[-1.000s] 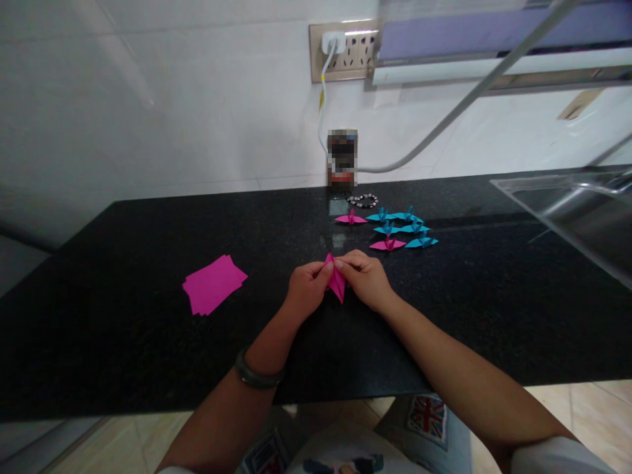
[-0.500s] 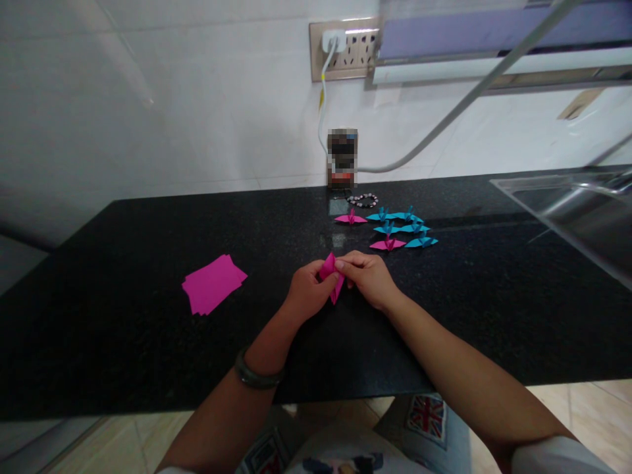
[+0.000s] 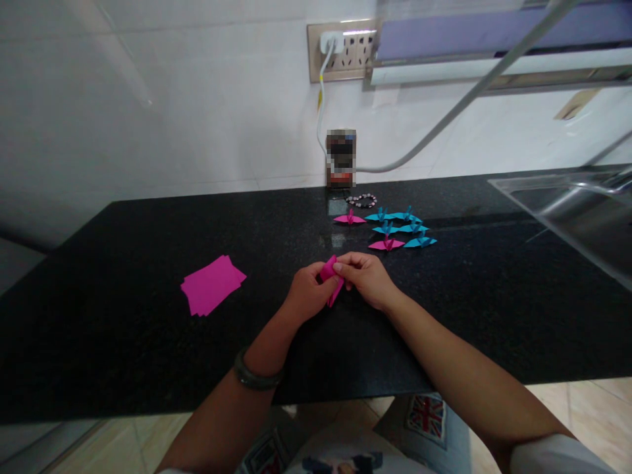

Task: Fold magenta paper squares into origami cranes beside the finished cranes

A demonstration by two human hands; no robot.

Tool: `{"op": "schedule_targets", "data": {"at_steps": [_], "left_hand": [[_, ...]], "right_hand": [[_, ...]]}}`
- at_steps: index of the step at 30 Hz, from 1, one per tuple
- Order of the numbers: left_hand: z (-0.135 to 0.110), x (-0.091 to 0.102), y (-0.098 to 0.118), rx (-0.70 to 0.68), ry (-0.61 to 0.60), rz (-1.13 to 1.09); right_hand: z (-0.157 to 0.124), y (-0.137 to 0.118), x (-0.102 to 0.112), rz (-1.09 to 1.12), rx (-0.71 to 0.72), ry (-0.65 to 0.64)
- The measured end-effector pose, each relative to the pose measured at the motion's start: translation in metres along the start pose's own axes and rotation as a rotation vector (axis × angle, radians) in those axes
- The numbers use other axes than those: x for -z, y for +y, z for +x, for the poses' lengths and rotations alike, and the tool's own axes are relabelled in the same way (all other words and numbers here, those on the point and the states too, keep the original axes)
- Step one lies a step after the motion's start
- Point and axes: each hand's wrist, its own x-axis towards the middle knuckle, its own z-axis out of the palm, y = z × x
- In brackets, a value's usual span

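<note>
Both of my hands pinch one folded pink paper piece just above the black counter. My left hand grips its left side with closed fingers. On the right side, my right hand has thumb and fingers pressed onto the fold. A dark bracelet sits on my left wrist.
A stack of pink paper squares lies to the left. Finished pink and blue paper cranes lie beyond my hands, with a bead bracelet and a small upright object by the wall. A clear container stands at the right.
The pink piece has been folded narrower and tilted between my fingers. My hands have stayed in place.
</note>
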Motion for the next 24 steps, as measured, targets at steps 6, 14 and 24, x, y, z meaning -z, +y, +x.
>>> {"op": "schedule_targets", "data": {"at_steps": [6, 14, 24], "left_hand": [[0.0005, -0.0001, -0.0007, 0.001, -0.018, 0.011], [-0.0005, 0.0008, 0.0012, 0.001, -0.051, 0.017], [-0.0004, 0.0016, 0.0035, 0.057, -0.057, -0.055]], "right_hand": [[0.0007, 0.0029, 0.0007, 0.059, -0.015, 0.007], [0.0009, 0.0032, 0.0012, 0.092, -0.032, 0.033], [0.0007, -0.0032, 0.0014, 0.132, -0.047, 0.078]]}}
